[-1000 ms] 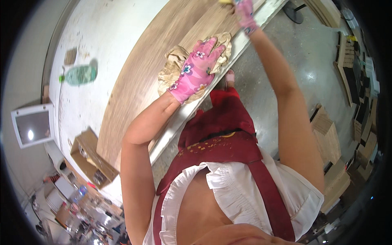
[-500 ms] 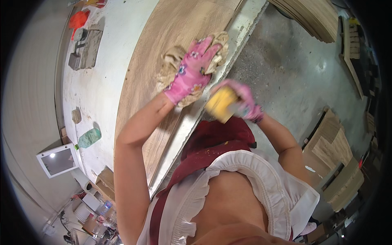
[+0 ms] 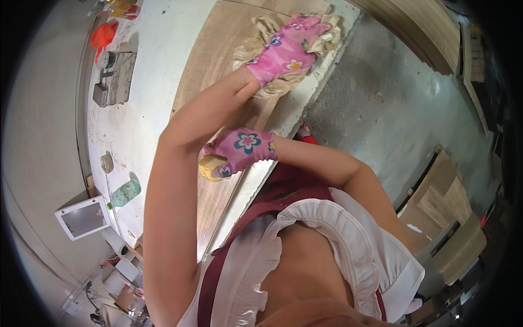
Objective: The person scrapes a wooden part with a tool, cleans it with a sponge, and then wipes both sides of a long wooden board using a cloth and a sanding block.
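My left hand [image 3: 291,52], in a pink flowered glove, presses down on a crumpled cream rag [image 3: 256,38]. The rag lies on a wood-grain board [image 3: 210,71] near its far end, and its folds spread out on both sides of the hand. Closer to me, my right hand [image 3: 242,150] wears a matching glove and is closed round a yellow block [image 3: 212,168] that looks like a sponge. It is held low over the board, beside my left forearm. Part of the block is hidden by the fingers.
The board lies on a white worktable [image 3: 147,71] with a rough edge. On its left stand a green-tinted bottle [image 3: 125,193], a white-framed panel [image 3: 83,218] and a red crumpled item [image 3: 103,35]. Stacked boards [image 3: 419,27] stand at the far right above the grey floor.
My left hand and the rag have slid away from me and right along the board. My right hand has swung left with the yellow block, from beside the table edge to over the board.
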Available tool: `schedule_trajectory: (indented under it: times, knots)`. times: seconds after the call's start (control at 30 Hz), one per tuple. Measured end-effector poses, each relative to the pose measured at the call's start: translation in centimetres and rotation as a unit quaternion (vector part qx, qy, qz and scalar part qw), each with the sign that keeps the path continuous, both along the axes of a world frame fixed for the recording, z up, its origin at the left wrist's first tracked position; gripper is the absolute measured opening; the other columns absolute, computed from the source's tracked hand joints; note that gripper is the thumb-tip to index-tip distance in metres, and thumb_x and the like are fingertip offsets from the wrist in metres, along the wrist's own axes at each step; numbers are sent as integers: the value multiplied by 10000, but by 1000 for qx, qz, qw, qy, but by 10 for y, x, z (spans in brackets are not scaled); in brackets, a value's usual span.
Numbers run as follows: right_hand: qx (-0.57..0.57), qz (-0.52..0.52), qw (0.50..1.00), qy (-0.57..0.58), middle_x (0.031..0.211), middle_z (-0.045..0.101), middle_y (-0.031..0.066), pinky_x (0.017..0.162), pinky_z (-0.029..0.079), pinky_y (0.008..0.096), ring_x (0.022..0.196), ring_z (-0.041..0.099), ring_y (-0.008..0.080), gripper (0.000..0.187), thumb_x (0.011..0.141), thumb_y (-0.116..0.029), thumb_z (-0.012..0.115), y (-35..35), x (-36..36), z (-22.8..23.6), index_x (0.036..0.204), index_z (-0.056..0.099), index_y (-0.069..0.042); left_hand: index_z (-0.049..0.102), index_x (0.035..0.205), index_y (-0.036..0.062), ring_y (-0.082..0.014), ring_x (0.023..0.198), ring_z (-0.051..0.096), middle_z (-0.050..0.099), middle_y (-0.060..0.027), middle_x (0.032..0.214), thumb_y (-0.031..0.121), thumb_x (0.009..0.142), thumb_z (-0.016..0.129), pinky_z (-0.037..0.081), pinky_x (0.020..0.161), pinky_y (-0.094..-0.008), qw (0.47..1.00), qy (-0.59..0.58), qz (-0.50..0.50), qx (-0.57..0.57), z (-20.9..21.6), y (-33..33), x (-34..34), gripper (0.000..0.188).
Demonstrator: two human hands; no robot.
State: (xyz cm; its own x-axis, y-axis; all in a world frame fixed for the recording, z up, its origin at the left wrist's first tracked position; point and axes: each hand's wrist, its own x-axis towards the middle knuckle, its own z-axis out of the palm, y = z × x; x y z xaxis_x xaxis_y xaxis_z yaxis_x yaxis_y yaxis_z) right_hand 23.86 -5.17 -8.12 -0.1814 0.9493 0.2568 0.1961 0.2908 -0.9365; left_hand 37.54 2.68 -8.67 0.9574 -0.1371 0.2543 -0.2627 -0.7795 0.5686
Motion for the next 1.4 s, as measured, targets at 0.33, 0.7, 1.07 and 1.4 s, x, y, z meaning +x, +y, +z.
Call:
schedule_trajectory:
  times: [0.33, 0.7, 1.07, 1.4]
  knots:
    - [-108, 9, 994, -28, 881, 619, 178, 743, 476, 409, 830, 608, 354, 525, 783, -440, 563, 2, 11, 24, 1114, 527, -34, 427, 1322, 71, -335, 1249, 410, 464, -176, 1326, 256, 765, 617, 189, 1106, -472, 977, -114, 159, 81, -30, 71, 41, 617]
    - [-221, 4, 974, 54, 998, 626, 151, 830, 468, 337, 925, 618, 290, 496, 726, -243, 652, 3, 16, 34, 1171, 528, -65, 462, 1272, 34, -386, 1155, 470, 516, -225, 1231, 178, 786, 550, 389, 1000, -398, 952, 40, 288, -98, 10, 174, 43, 515]
    - [-71, -107, 991, -30, 858, 628, 181, 684, 492, 410, 764, 617, 366, 501, 760, -416, 653, 8, -3, 13, 1124, 535, -92, 477, 1264, 30, -374, 1195, 441, 493, -238, 1253, 104, 758, 553, 351, 1033, -390, 887, -136, 439, -53, -28, 170, -102, 517]
    - [-53, -156, 985, -56, 943, 653, 164, 754, 497, 345, 836, 637, 317, 549, 746, -357, 678, 5, -3, 8, 1170, 534, -39, 386, 1350, 71, -211, 1154, 503, 494, -116, 1248, 26, 843, 580, 512, 916, -310, 845, -98, 469, -238, -24, 144, -404, 544]
